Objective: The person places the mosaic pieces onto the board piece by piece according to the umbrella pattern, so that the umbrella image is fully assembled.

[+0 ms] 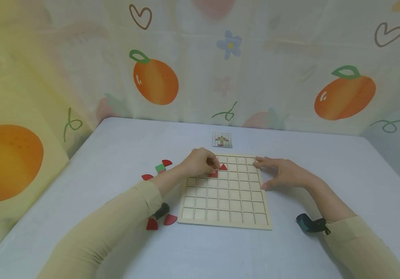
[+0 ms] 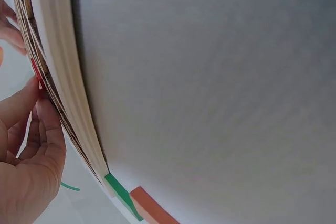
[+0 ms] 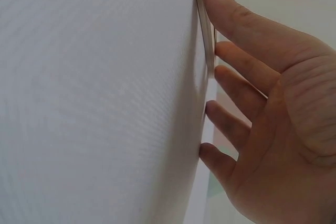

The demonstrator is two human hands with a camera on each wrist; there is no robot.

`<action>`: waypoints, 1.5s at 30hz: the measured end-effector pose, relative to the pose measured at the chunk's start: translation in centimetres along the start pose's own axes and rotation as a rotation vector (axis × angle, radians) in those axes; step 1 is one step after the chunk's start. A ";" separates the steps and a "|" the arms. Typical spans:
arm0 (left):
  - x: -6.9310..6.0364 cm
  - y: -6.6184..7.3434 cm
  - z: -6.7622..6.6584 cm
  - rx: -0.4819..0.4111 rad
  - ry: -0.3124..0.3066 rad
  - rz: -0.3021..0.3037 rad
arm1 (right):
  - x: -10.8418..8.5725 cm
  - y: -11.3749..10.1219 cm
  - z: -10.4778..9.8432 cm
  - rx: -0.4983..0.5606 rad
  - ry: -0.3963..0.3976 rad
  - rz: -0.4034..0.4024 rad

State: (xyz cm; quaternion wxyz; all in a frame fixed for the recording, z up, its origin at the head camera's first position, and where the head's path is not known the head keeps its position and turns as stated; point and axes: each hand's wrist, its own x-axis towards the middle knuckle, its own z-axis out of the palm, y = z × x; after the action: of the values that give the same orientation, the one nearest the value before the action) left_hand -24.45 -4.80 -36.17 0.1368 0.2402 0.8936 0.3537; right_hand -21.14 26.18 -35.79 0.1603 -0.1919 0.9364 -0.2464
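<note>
A white table point(image 1: 220, 252) carries a pale gridded board point(image 1: 225, 205). The right hand point(image 1: 285, 172), fingers and thumb spread and holding nothing, touches the board's right edge. The left hand point(image 1: 201, 161) pinches a red square point(image 1: 213, 174) between thumb and fingertips, on the board's upper left. Beyond the board lies a picture card point(image 1: 222, 140); to its left, red rounded pieces point(image 1: 170, 220) and a green square point(image 1: 160, 168). Beside the red square sits a small red triangle point(image 1: 223, 167).

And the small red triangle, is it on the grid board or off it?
On it. In the head view, the red triangle lies among the grid lines of the wooden board, beside the left hand.
</note>
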 end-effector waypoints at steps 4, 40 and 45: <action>-0.2 0.1 -0.1 0.000 0.000 -0.002 | 0.1 0.0 0.1 0.003 -0.002 0.005; -5.6 -8.9 -8.8 -0.026 0.106 -0.335 | 0.0 0.1 0.3 -0.028 -0.002 -0.005; -5.8 -9.9 -8.3 -0.016 0.076 -0.348 | 0.1 0.1 0.2 -0.040 0.000 -0.004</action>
State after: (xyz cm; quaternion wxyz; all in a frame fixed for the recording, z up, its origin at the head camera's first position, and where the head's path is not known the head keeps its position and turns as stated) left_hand -26.33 -18.85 -36.72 0.1637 0.0674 0.9234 0.3406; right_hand -21.14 26.13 -36.00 0.1559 -0.1970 0.9407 -0.2278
